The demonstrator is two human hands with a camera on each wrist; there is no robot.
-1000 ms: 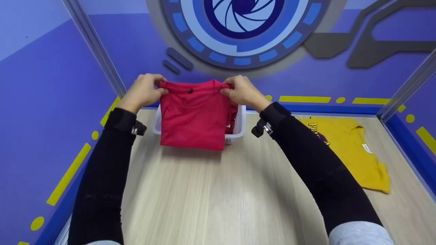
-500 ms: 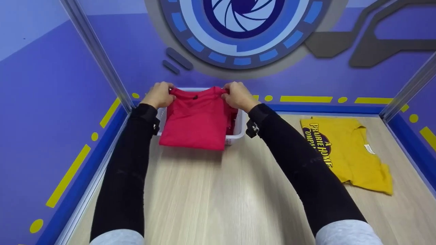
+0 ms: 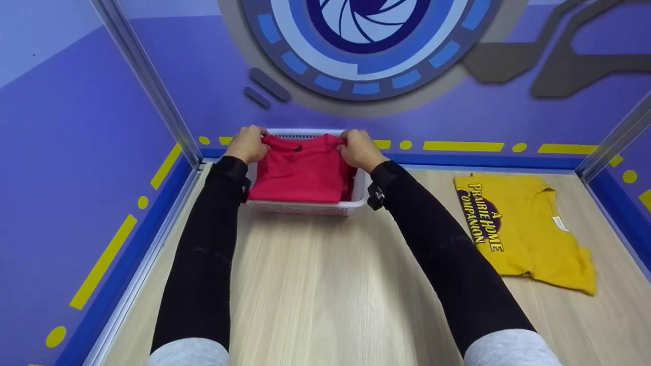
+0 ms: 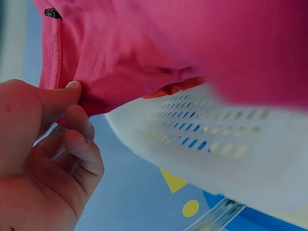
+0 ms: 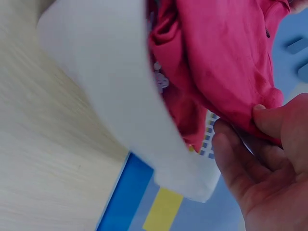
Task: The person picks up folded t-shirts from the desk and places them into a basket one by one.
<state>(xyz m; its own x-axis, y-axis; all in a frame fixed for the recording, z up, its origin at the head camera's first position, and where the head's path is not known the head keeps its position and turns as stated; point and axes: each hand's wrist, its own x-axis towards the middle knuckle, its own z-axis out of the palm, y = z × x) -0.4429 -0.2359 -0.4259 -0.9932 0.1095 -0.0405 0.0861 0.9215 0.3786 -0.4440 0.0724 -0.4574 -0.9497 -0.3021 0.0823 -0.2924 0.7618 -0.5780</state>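
A folded red T-shirt [image 3: 302, 173] lies over the opening of a white plastic basket [image 3: 305, 207], its collar toward the back wall. My left hand [image 3: 248, 144] pinches the shirt's far left corner between thumb and fingers; the left wrist view shows the thumb on top of the cloth near the collar. At the far right corner my right hand [image 3: 360, 150] pinches the same shirt, thumb above and fingers beneath. Under it, inside the basket, a darker red patterned cloth [image 5: 185, 118] shows in the right wrist view. The shirt's front fold sits right at the basket's front rim.
To the right on the wooden table [image 3: 325, 284] lies a folded yellow T-shirt [image 3: 529, 229] with printed lettering. A blue-purple back wall [image 3: 203, 76] rises close behind the basket. A metal corner post [image 3: 152, 86] stands at the left.
Both hands have lowered the red shirt and shifted it slightly right. Its front edge, earlier hanging past the basket's front, now lies at the rim. The yellow shirt has come into fuller view.
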